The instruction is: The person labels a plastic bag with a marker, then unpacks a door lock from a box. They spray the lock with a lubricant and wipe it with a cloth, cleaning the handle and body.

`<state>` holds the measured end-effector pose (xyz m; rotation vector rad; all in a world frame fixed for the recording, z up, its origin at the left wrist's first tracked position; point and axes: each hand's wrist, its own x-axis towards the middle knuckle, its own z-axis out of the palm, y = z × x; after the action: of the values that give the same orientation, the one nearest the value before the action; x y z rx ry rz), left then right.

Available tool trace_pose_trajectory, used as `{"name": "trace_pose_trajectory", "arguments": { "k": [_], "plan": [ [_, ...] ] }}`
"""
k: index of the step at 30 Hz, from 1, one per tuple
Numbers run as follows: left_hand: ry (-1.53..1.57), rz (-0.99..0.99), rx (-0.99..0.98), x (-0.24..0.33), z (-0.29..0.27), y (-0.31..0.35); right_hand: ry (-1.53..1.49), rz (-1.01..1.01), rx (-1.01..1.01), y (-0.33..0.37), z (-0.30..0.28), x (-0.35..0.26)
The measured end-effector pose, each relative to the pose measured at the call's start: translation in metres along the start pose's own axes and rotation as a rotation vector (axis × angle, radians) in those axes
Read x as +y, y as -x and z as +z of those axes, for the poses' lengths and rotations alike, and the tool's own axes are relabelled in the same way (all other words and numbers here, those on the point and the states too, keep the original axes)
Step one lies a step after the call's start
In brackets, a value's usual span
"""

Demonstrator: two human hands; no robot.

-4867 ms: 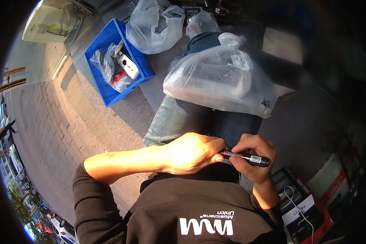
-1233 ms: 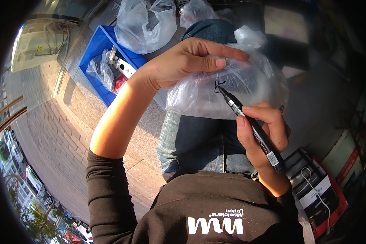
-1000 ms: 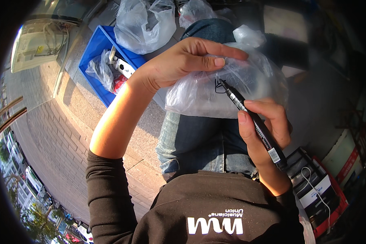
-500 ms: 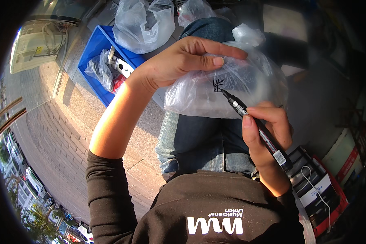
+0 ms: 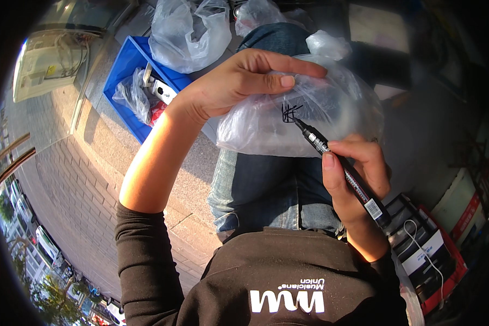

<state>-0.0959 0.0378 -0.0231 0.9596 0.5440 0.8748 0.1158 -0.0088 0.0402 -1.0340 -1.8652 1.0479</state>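
A tied, translucent plastic bag (image 5: 250,133) rests across my lap, its knotted top on the far side. My left hand (image 5: 247,81) reaches over it from the left, thumb and forefinger laid along its upper part, gripping the film. The other fingers of that hand are hidden. Between the thumb and fingers of my right hand (image 5: 364,174) is a black marker pen (image 5: 315,138), slanting up to the left. Its tip touches the bag beside a few fresh black strokes (image 5: 289,114). What the bag contains is too blurred to tell.
A blue plastic bin (image 5: 122,81) with bagged items stands at the far left. Beside it sits a larger clear plastic bag (image 5: 190,35). At the lower right is a red and black box (image 5: 445,271) with a white cable. Paving runs along the left.
More black strokes show on the bag, beside the earlier ones. The bag and both hands have shifted very slightly left; both grips are unchanged.
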Motion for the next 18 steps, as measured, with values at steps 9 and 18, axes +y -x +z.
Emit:
{"name": "trace_pose_trajectory", "arguments": {
  "k": [9,18],
  "plan": [
    [0.009,-0.005,-0.005,0.0,-0.001,-0.001,0.013,-0.01,0.019,0.006,-0.005,0.001],
    [-0.011,-0.001,0.003,0.0,-0.001,0.0,0.031,-0.036,0.107,0.003,-0.009,0.01]
  ]
}}
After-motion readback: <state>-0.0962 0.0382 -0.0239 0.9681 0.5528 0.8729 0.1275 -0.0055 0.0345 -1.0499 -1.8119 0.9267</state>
